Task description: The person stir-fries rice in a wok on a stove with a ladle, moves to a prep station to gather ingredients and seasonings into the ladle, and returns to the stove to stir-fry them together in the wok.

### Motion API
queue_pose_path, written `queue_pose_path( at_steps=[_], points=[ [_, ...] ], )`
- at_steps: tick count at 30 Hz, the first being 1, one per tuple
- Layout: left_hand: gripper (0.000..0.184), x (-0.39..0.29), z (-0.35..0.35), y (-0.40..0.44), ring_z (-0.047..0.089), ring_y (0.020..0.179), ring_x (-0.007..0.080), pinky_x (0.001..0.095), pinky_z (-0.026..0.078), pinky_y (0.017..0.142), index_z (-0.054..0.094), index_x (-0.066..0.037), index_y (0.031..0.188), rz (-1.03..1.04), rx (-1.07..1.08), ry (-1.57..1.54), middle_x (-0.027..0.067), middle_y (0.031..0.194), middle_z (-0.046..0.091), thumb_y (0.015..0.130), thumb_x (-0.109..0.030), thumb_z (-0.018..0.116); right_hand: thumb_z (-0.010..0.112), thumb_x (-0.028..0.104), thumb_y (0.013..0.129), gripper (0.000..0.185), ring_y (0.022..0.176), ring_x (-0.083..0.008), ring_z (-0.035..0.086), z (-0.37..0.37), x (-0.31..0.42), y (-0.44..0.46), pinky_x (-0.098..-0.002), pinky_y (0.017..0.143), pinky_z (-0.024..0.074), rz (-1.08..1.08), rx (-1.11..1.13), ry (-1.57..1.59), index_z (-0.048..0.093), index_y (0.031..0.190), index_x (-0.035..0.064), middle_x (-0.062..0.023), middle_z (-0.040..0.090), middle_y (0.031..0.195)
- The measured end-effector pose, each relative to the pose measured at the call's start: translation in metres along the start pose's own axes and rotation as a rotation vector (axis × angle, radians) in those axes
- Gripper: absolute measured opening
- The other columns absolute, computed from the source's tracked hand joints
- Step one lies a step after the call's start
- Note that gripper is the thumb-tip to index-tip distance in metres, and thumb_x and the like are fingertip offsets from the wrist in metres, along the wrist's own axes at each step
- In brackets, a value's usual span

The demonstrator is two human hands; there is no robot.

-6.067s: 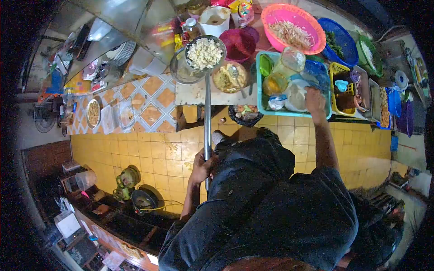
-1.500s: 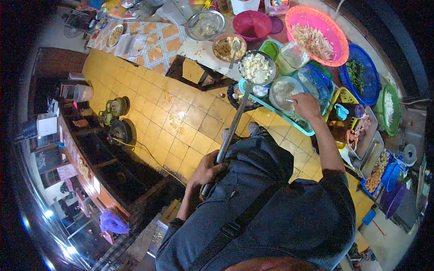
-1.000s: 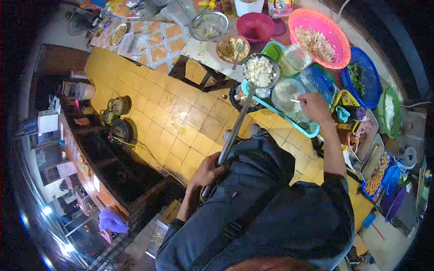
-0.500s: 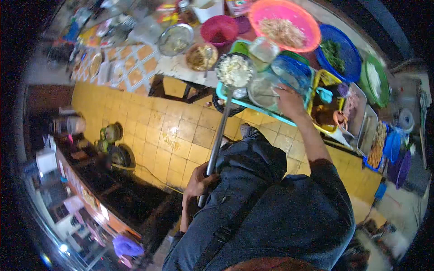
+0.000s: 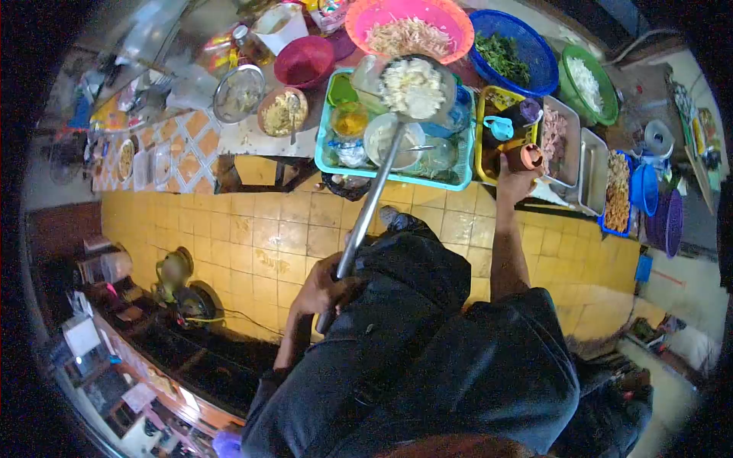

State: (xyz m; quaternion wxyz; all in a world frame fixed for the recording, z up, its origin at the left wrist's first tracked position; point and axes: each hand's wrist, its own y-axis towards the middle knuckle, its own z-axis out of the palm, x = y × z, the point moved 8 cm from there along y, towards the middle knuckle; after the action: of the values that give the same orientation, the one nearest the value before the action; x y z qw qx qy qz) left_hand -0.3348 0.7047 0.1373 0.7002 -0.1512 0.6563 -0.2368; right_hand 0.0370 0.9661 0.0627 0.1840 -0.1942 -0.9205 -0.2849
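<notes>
Left hand (image 5: 324, 288) closed around ladle handle (image 5: 370, 206), right hand (image 5: 517, 182) gripping orange-rimmed container (image 5: 526, 157)

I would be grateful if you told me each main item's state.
Long-handled ladle: in left hand, bearing white food
Brown container: in right hand
Pink colander: holding pale shreds
Blue basket: holding leafy greens
Green basket: holding white pieces

Yellow tiled floor (image 5: 305, 233) beneath a cluttered, patterned counter (image 5: 183, 149)
</notes>
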Motion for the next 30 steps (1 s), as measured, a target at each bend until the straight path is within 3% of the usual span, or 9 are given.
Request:
queue_pose_path(
  at_steps=[3, 5, 7, 9, 14, 18, 23, 25, 30],
  points=[
    [0.032, -0.018, 0.003, 0.002, 0.043, 0.040, 0.0090, 0.0238, 0.035, 0.038, 0.048, 0.004, 0.106, 0.051, 0.050, 0.010, 0.0012, 0.056, 0.049, 0.077, -0.007, 0.058, 0.073, 0.043, 0.062, 0.092, 0.104, -0.0356, 0.051, 0.016, -0.002, 0.016, -0.0454, 0.088, 0.0366, -0.001, 0.207, 0.103, 0.022, 0.124, -0.0026, -0.0189, 0.051, 0.114],
    [0.033, -0.030, 0.004, -0.001, 0.043, 0.041, 0.0089, 0.0242, 0.036, 0.039, 0.048, 0.003, 0.108, 0.095, 0.096, -0.018, 0.0015, 0.057, 0.049, 0.077, -0.006, 0.058, 0.071, 0.034, 0.067, 0.085, 0.095, -0.0385, 0.055, -0.012, 0.033, 0.032, -0.0414, 0.077, 0.0454, -0.281, 0.155, 0.238, 0.022, 0.124, -0.0042, -0.0225, 0.051, 0.112],
    [0.041, -0.020, 0.001, -0.006, 0.047, 0.061, 0.0109, 0.0250, 0.040, 0.054, 0.052, -0.001, 0.107, -0.076, 0.065, 0.075, 0.0023, 0.073, 0.054, 0.072, -0.019, 0.063, 0.071, 0.035, 0.066, 0.092, 0.098, -0.0410, 0.052, -0.033, 0.069, 0.055, -0.0434, 0.078, 0.0454, -0.589, 0.100, 0.043, 0.017, 0.130, -0.0059, -0.0276, 0.044, 0.118],
    [0.041, -0.004, -0.003, -0.003, 0.047, 0.058, 0.0109, 0.0252, 0.040, 0.051, 0.052, -0.001, 0.109, -0.060, 0.078, 0.121, 0.0023, 0.072, 0.054, 0.072, -0.018, 0.062, 0.069, 0.036, 0.067, 0.089, 0.100, -0.0414, 0.051, -0.081, 0.148, 0.064, -0.0442, 0.080, 0.0453, -0.659, 0.438, -0.002, 0.019, 0.129, -0.0042, -0.0263, 0.042, 0.122],
    [0.038, -0.002, -0.007, -0.006, 0.048, 0.058, 0.0116, 0.0263, 0.040, 0.052, 0.051, 0.001, 0.107, -0.004, 0.138, 0.138, 0.0059, 0.070, 0.054, 0.074, -0.013, 0.061, 0.070, 0.015, 0.060, 0.071, 0.095, -0.0333, 0.054, -0.115, 0.256, 0.020, -0.0445, 0.075, 0.0474, -1.108, 0.628, -0.483, 0.036, 0.122, 0.0185, -0.0163, 0.051, 0.103],
    [0.040, 0.004, -0.009, -0.006, 0.049, 0.062, 0.0145, 0.0296, 0.041, 0.057, 0.051, 0.002, 0.106, 0.072, 0.137, 0.210, 0.0086, 0.072, 0.055, 0.071, -0.014, 0.061, 0.071, 0.014, 0.060, 0.060, 0.098, -0.0291, 0.053, -0.107, 0.277, -0.022, -0.0415, 0.075, 0.0461, -1.340, 0.695, -0.749, 0.046, 0.115, 0.0151, -0.0142, 0.052, 0.103],
    [0.040, 0.022, -0.015, -0.009, 0.050, 0.067, 0.0175, 0.0319, 0.042, 0.061, 0.051, 0.005, 0.105, 0.204, 0.172, 0.141, 0.0112, 0.075, 0.055, 0.071, -0.015, 0.061, 0.073, 0.017, 0.060, 0.058, 0.095, -0.0282, 0.054, -0.118, 0.294, -0.022, -0.0412, 0.075, 0.0466, -1.357, 0.547, -0.726, 0.048, 0.112, 0.0137, -0.0125, 0.054, 0.101],
    [0.040, 0.027, -0.016, -0.012, 0.050, 0.068, 0.0179, 0.0318, 0.042, 0.062, 0.051, 0.005, 0.105, 0.154, 0.199, 0.102, 0.0117, 0.077, 0.056, 0.072, -0.015, 0.061, 0.071, 0.010, 0.060, 0.073, 0.100, -0.0305, 0.052, -0.117, 0.286, -0.025, -0.0417, 0.079, 0.0447, -1.179, 0.870, -0.734, 0.039, 0.125, 0.0187, -0.0135, 0.052, 0.106],
    [0.042, 0.017, -0.015, -0.016, 0.051, 0.066, 0.0164, 0.0288, 0.042, 0.059, 0.049, 0.004, 0.109, 0.166, 0.242, 0.114, 0.0110, 0.077, 0.055, 0.073, -0.015, 0.060, 0.064, 0.004, 0.063, 0.059, 0.096, -0.0287, 0.054, -0.119, 0.269, -0.017, -0.0385, 0.078, 0.0468, -1.148, 0.700, -0.730, 0.046, 0.118, 0.0170, -0.0129, 0.053, 0.103]
  ],
)
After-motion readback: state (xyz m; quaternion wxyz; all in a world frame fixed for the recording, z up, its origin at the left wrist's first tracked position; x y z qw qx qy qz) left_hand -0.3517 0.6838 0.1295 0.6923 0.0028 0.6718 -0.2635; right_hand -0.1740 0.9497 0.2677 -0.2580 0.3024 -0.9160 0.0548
